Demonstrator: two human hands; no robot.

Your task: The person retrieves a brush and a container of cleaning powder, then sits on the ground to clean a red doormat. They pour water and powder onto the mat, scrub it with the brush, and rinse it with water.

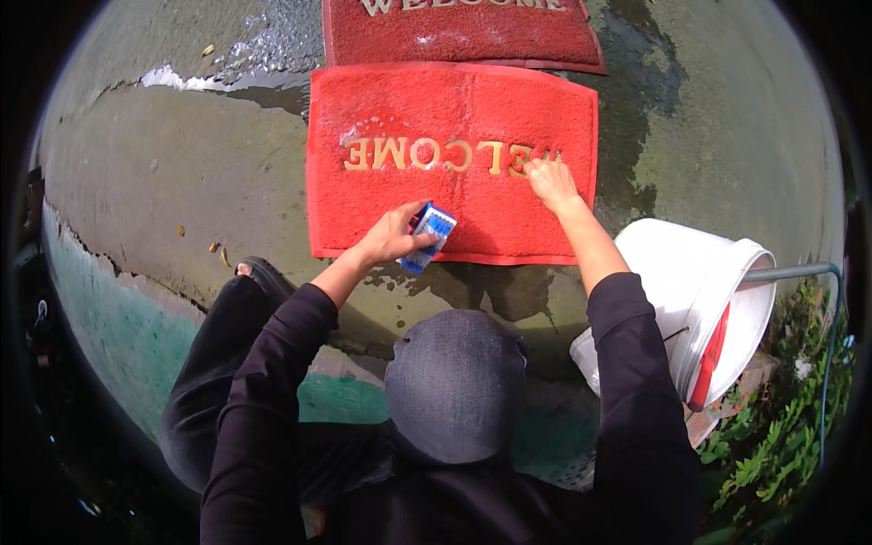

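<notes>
A red mat [381,204] with pale gold raised letters lies flat on the wet ground in front of me, letters upside down from my side. Wet, foamy specks show on its upper left. My left hand [391,234] grips a scrub brush [429,238] above the mat's near edge; its blue and white bristles face up. On the right part of the mat, my right hand [551,182] rests with its fingers closed by the end letters. Whatever lies between those fingertips, if anything, is hidden.
A second, darker red mat [454,41] touches the far edge of the first. To my right is a white bucket [677,286] with a grey pipe [790,272] and a red strip [711,359] at its mouth. Green plants [781,427] grow beyond it. Puddled water [272,95] lies at far left.
</notes>
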